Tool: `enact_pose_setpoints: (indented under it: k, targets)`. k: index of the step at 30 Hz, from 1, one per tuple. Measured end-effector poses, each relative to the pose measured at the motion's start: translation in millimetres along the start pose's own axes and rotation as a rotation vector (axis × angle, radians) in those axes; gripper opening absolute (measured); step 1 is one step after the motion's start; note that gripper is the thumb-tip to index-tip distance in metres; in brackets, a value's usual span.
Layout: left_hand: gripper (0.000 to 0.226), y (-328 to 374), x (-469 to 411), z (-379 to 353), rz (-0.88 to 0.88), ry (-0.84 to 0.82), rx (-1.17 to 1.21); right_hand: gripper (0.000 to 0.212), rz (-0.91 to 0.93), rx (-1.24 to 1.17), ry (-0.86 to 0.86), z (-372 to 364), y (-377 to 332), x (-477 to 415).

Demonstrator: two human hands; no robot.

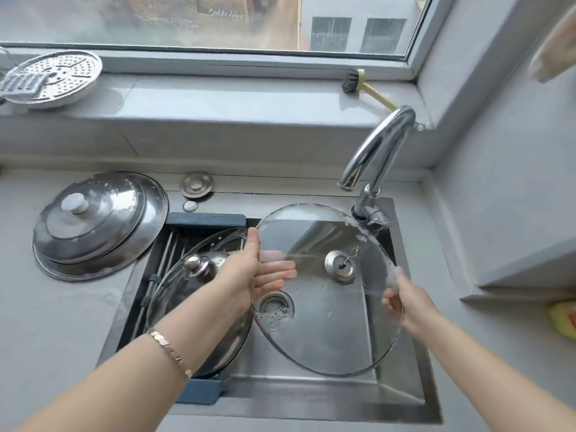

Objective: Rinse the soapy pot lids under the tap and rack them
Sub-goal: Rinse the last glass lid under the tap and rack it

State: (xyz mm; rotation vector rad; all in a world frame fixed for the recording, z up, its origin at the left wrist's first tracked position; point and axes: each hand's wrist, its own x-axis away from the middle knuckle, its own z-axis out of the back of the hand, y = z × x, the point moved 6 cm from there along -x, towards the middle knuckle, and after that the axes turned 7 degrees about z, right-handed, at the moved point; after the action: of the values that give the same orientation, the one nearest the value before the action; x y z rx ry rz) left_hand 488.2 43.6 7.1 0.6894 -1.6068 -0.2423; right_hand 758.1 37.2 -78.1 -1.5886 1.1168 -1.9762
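1. In the upper left of the frame we see a perforated steamer plate [53, 79] on the windowsill [233, 98], and a brush [355, 82] lies on the sill towards the upper right.
2. A steel lid [99, 222] with a white knob rests on the desk [46, 322] at centre left, just beside the sink [311, 397].
3. The left part of the sink carries a blue-framed rack [205, 219], and a racked lid [174, 288] of glass with a metal knob leans in it.
4. The tap [377, 151] curves over the sink's upper right corner, with its spout just above the clear lid [327, 338].
5. We find the clear lid tilted over the basin at centre right, suds clinging to its lower left edge.
6. The left hand [249, 269] reaches across the racked lid and pinches the clear lid's left rim, thumb on the near face, fingers [277, 269] spread behind the glass.
7. The right hand [402, 304] grasps the right rim, its fingers curled on the edge and blurred.
8. The left wrist wears a bracelet [170, 350].
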Motion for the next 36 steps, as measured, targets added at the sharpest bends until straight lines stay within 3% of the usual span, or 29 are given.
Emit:
enact_pose_setpoints:
  k: [3,6,13,18,31,34,36]
  targets:
    - [0.061,-1,-3,2,-0.065,0.095,0.017,0.034,0.001,0.335,-0.068,-5,-12,-30]
    - [0.057,4,-3,2,-0.132,0.18,-0.01,0.043,0.164,0.551,-0.06,-18,-46,-53]
    - [0.056,13,-7,-3,-0.174,0.25,-0.019,0.039,0.162,0.51,-0.096,-57,-79,-72]
    - [0.057,16,-10,-11,-0.166,0.245,-0.009,0.033,0.201,0.502,-0.012,-52,-73,-85]
    - [0.057,12,-10,-24,-0.145,0.206,-0.008,0.03,0.22,0.602,-0.017,-36,-61,-100]
    - [0.06,13,-10,-26,-0.142,0.205,-0.018,0.045,0.2,0.71,0.023,-38,-63,-90]
    - [0.067,13,-10,-29,-0.142,0.207,-0.019,0.059,0.315,0.842,0.14,-43,-76,-60]
